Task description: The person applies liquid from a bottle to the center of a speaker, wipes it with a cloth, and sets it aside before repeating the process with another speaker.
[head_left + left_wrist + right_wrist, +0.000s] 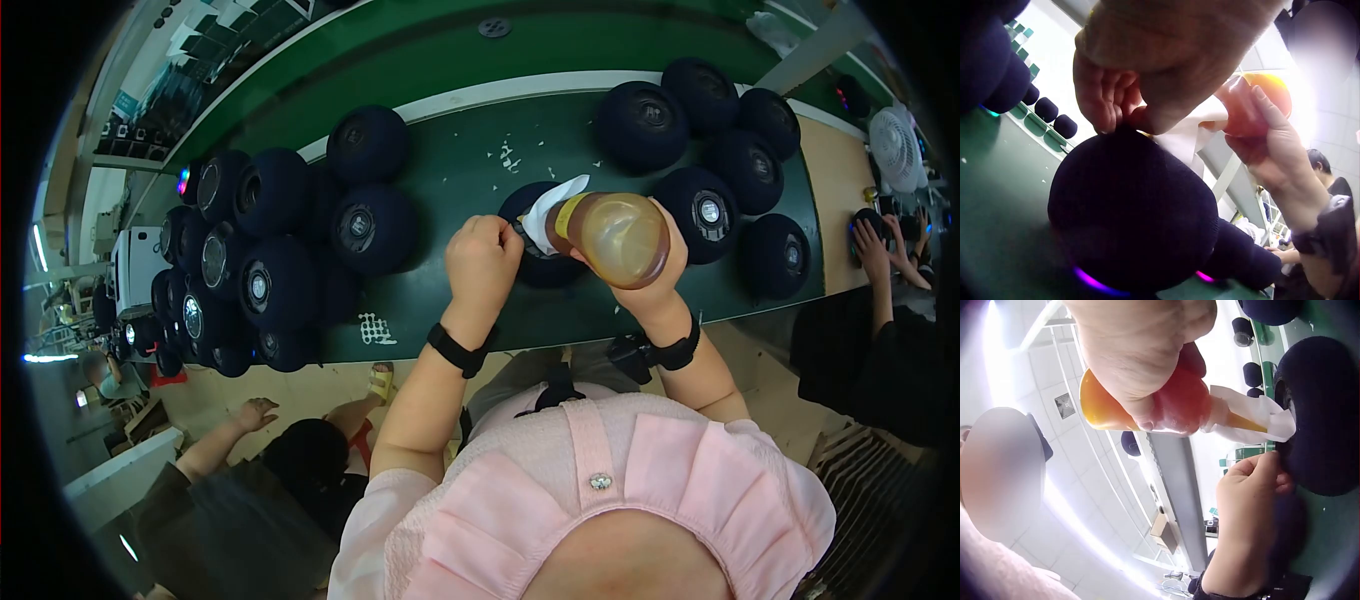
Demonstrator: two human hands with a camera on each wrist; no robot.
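Observation:
A round speaker [1132, 212] covered in dark blue fabric stands in front of me on the green table [455, 150]. At its top edge, the thumb and fingers of my left hand [482, 262] pinch the fabric. My right hand [660, 265] grips a squeeze bottle [625, 240] of yellowish liquid, tilted with its yellow nozzle [1246, 422] pointing down at the speaker's top opening. White tissue [543, 215] is wrapped around the nozzle and reaches the rim in the right wrist view. The bottle and tissue hide part of the speaker in the head view.
Several more dark round speakers [370, 230] crowd the table on the left, and another group [642, 125] stands at the right. A white fan [897, 150] is at far right. Other people sit nearby, one with hands [875, 245] at the table's right end.

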